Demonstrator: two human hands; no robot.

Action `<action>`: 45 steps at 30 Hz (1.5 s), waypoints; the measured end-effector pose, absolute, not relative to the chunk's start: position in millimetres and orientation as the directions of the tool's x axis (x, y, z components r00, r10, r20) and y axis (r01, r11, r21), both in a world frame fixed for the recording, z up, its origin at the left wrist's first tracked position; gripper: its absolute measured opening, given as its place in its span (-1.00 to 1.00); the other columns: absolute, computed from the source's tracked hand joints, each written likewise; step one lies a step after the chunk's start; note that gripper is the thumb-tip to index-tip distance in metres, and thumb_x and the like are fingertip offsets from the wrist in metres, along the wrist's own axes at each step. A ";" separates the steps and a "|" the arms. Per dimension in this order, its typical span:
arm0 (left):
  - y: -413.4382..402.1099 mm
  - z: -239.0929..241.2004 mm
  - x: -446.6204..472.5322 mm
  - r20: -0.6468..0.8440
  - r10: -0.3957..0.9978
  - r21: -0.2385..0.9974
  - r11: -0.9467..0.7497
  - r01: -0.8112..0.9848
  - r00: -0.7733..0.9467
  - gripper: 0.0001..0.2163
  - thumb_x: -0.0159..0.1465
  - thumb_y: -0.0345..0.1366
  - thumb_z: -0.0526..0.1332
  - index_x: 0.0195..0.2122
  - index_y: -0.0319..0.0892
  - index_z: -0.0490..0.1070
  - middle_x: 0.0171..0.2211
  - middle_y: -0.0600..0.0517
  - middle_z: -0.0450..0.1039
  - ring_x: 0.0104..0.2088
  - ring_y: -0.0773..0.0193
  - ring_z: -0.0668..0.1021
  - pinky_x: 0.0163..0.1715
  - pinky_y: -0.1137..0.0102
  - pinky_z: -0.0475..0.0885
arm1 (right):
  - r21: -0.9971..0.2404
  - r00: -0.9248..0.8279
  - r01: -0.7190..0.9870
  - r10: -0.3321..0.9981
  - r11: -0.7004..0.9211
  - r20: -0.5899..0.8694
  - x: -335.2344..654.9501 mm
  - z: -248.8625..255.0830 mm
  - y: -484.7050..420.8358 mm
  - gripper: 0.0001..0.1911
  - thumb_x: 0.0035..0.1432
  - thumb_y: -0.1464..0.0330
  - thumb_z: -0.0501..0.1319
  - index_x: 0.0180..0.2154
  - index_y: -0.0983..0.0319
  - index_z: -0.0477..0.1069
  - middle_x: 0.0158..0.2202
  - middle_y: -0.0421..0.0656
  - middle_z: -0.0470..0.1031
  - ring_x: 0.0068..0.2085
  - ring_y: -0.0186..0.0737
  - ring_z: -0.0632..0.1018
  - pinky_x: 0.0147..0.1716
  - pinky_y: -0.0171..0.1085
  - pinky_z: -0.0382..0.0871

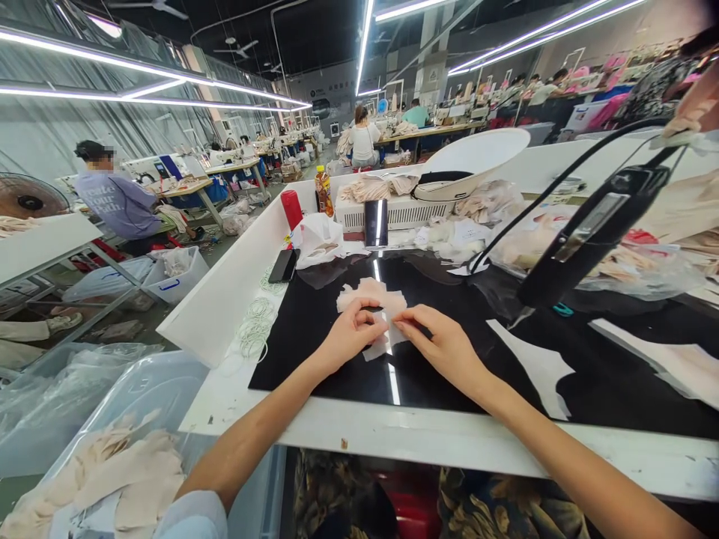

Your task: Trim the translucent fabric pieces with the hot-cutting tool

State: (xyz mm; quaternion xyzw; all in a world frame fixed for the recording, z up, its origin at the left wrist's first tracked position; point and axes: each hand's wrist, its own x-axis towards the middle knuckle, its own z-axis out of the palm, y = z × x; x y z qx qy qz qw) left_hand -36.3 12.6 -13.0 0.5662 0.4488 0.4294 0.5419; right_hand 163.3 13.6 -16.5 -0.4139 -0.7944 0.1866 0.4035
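Note:
On the glossy black work surface (pixel 449 374) lies a small pale pink fabric piece (pixel 368 289) with a whitish part reaching toward me. My left hand (pixel 356 329) is at its left side, thumb and fingertips pinched together on the fabric. From the right, my right hand (pixel 435 337) pinches the edge of the same piece between thumb and forefinger. Fingertips of both hands are close to each other, and they cover part of the fabric. To the right of my right hand lies a white cut piece (pixel 533 367) with curved edges.
A black hand-held tool (pixel 601 224) on a cable leans over the surface at right. Pale strips (pixel 663 359) lie beyond it. Green rings (pixel 255 329) and a phone (pixel 284 266) are at left. A white vented machine (pixel 404 213) stands behind. A tub of fabric (pixel 112 479) is lower left.

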 end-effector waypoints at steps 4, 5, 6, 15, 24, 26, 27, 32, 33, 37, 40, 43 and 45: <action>23.2 -12.3 -41.7 0.044 0.986 0.992 -0.062 0.111 0.158 -0.58 0.20 -0.26 0.33 0.05 -0.15 0.27 -0.40 0.17 0.41 -0.51 0.46 0.48 -0.43 0.51 0.38 | -0.606 -0.308 0.534 0.803 0.589 0.509 154.6 -19.2 29.2 -0.81 0.34 0.28 0.14 -0.20 0.14 0.54 -0.29 -0.16 0.57 -0.28 -0.25 0.56 -0.26 -0.27 0.44; 27.9 -11.6 -43.6 0.058 0.988 0.988 -0.077 0.136 0.141 -0.59 0.21 -0.26 0.31 0.06 -0.16 0.26 -0.39 0.17 0.41 -0.53 0.47 0.46 -0.45 0.51 0.38 | -0.598 -0.305 0.546 0.804 0.587 0.510 152.0 -19.7 33.9 -0.80 0.33 0.28 0.15 -0.19 0.13 0.54 -0.29 -0.17 0.57 -0.29 -0.25 0.56 -0.29 -0.28 0.43; 33.3 -10.8 -45.8 0.073 0.989 0.982 -0.094 0.165 0.127 -0.60 0.23 -0.27 0.29 0.06 -0.16 0.25 -0.37 0.16 0.41 -0.54 0.47 0.45 -0.47 0.51 0.37 | -0.588 -0.301 0.561 0.805 0.583 0.511 149.3 -19.9 38.8 -0.80 0.33 0.27 0.15 -0.19 0.13 0.55 -0.30 -0.17 0.57 -0.30 -0.26 0.55 -0.31 -0.28 0.41; 81.6 -3.5 -62.8 0.285 0.953 0.769 -0.294 0.567 0.107 -0.66 0.29 -0.37 0.26 0.09 -0.10 0.33 -0.33 0.14 0.46 -0.42 0.39 0.48 -0.31 0.45 0.37 | -0.391 -0.307 0.746 0.800 0.539 0.516 123.5 -19.4 82.7 -0.73 0.36 0.25 0.12 -0.18 0.18 0.58 -0.27 -0.09 0.57 -0.22 -0.18 0.53 -0.23 -0.22 0.34; 96.6 -16.8 -58.2 0.339 0.916 0.450 -0.360 0.817 0.217 -0.65 0.37 -0.37 0.19 0.17 -0.13 0.30 -0.23 0.06 0.51 -0.26 0.25 0.56 -0.18 0.38 0.41 | -0.207 -0.336 0.869 0.842 0.450 0.421 117.9 -27.9 96.1 -0.70 0.33 0.19 0.20 -0.04 0.25 0.46 -0.06 -0.10 0.54 -0.08 -0.23 0.57 -0.04 -0.09 0.53; 99.5 -20.8 -57.7 0.339 0.910 0.382 -0.365 0.849 0.238 -0.66 0.39 -0.36 0.18 0.18 -0.14 0.30 -0.20 0.04 0.52 -0.21 0.23 0.57 -0.16 0.37 0.43 | -0.195 -0.339 0.874 0.845 0.445 0.413 116.9 -29.8 97.5 -0.69 0.33 0.20 0.20 -0.01 0.25 0.45 -0.01 -0.08 0.53 -0.05 -0.21 0.57 -0.03 -0.08 0.54; 100.9 -22.4 -57.7 0.341 0.907 0.351 -0.367 0.862 0.247 -0.67 0.39 -0.36 0.17 0.18 -0.14 0.30 -0.19 0.03 0.52 -0.19 0.23 0.57 -0.14 0.37 0.43 | -0.193 -0.339 0.875 0.846 0.445 0.412 116.1 -30.5 98.2 -0.68 0.33 0.20 0.21 0.01 0.24 0.44 0.01 -0.07 0.52 -0.04 -0.20 0.57 -0.02 -0.07 0.54; 102.5 -23.3 -58.5 0.386 0.884 0.222 -0.366 0.904 0.263 -0.68 0.41 -0.32 0.16 0.17 -0.16 0.32 -0.09 -0.05 0.52 -0.07 0.14 0.55 0.01 0.27 0.42 | -0.195 -0.343 0.869 0.837 0.455 0.426 112.9 -24.9 93.2 -0.67 0.32 0.20 0.21 0.03 0.24 0.44 0.06 -0.06 0.50 0.01 -0.17 0.55 0.02 -0.04 0.52; 101.9 -22.1 -59.0 0.400 0.877 0.202 -0.368 0.908 0.266 -0.69 0.41 -0.31 0.16 0.16 -0.17 0.34 -0.08 -0.07 0.51 -0.06 0.11 0.54 0.02 0.23 0.41 | -0.196 -0.352 0.862 0.831 0.467 0.430 113.1 -21.1 89.3 -0.68 0.32 0.20 0.21 0.01 0.24 0.45 0.05 -0.06 0.50 0.02 -0.16 0.55 0.04 -0.02 0.50; 98.2 -14.8 -62.6 0.465 0.840 0.145 -0.385 0.911 0.281 -0.69 0.40 -0.30 0.16 0.15 -0.15 0.35 -0.02 -0.15 0.45 -0.02 -0.01 0.49 0.04 0.12 0.40 | -0.226 -0.397 0.814 0.796 0.535 0.456 120.1 -3.1 60.0 -0.72 0.38 0.30 0.11 0.03 0.18 0.48 0.08 -0.05 0.53 0.11 -0.08 0.49 0.11 -0.05 0.37; 90.9 -7.9 -62.9 0.501 0.808 0.115 -0.418 0.901 0.311 -0.70 0.41 -0.28 0.12 0.15 -0.11 0.35 0.00 -0.14 0.42 0.00 -0.05 0.47 0.07 0.07 0.39 | -0.279 -0.471 0.738 0.764 0.615 0.440 136.7 3.8 22.7 -0.75 0.38 0.24 0.12 -0.09 0.14 0.54 -0.04 -0.14 0.61 0.02 -0.18 0.54 0.05 -0.15 0.37; 78.3 -2.1 -56.6 0.512 0.780 0.095 -0.468 0.878 0.360 -0.71 0.41 -0.26 0.12 0.14 -0.12 0.35 -0.02 -0.09 0.43 0.00 -0.03 0.48 0.08 0.05 0.40 | -0.357 -0.510 0.664 0.747 0.657 0.427 168.8 2.2 -20.3 -0.76 0.39 0.25 0.12 -0.14 0.14 0.56 -0.17 -0.21 0.65 -0.13 -0.31 0.58 -0.05 -0.27 0.41; 68.2 0.0 -47.3 0.504 0.761 0.091 -0.517 0.851 0.409 -0.72 0.41 -0.28 0.13 0.12 -0.13 0.37 -0.01 -0.08 0.45 0.01 0.01 0.49 0.09 0.08 0.40 | -0.408 -0.492 0.650 0.764 0.641 0.417 198.2 -0.7 -45.7 -0.78 0.38 0.27 0.14 -0.18 0.14 0.57 -0.22 -0.21 0.66 -0.17 -0.32 0.60 -0.09 -0.29 0.45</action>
